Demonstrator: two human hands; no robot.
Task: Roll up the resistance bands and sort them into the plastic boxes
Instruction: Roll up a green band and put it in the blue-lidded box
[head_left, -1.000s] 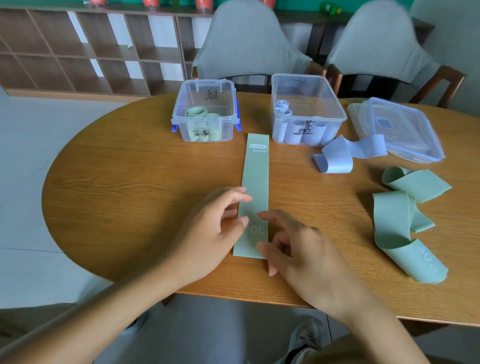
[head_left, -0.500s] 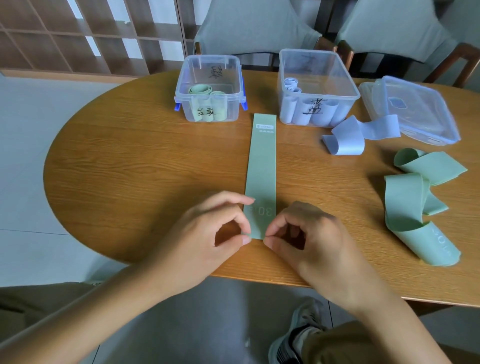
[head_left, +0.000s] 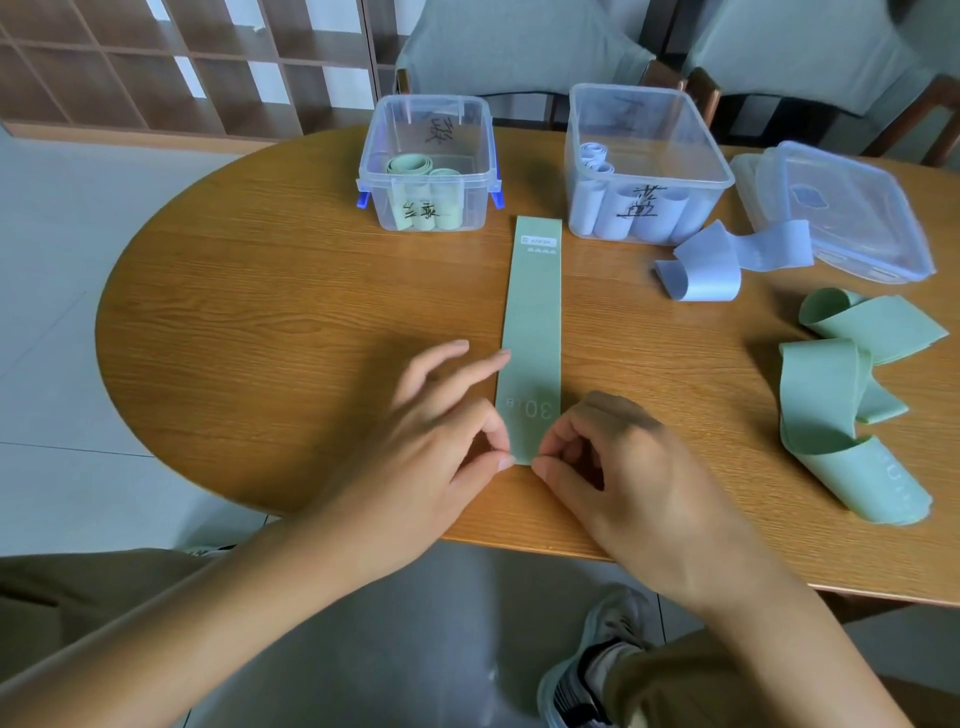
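A green resistance band (head_left: 534, 322) marked "30 LB" lies flat and straight on the wooden table (head_left: 270, 312), running away from me. My left hand (head_left: 441, 447) pinches its near left corner between thumb and forefinger. My right hand (head_left: 618, 467) pinches its near right corner. Behind the band stand two clear plastic boxes: the left box (head_left: 384, 208) holds rolled green bands, the right box (head_left: 722, 182) holds rolled blue bands.
A loose blue band (head_left: 711, 265) lies in front of the right box. Several loose green bands (head_left: 841, 395) are heaped at the right. Clear box lids (head_left: 852, 208) are stacked at the back right. Two chairs stand behind the table.
Both hands drew back from lying on the band to its near end and now pinch the corners. The view has tilted down and come closer to the table.
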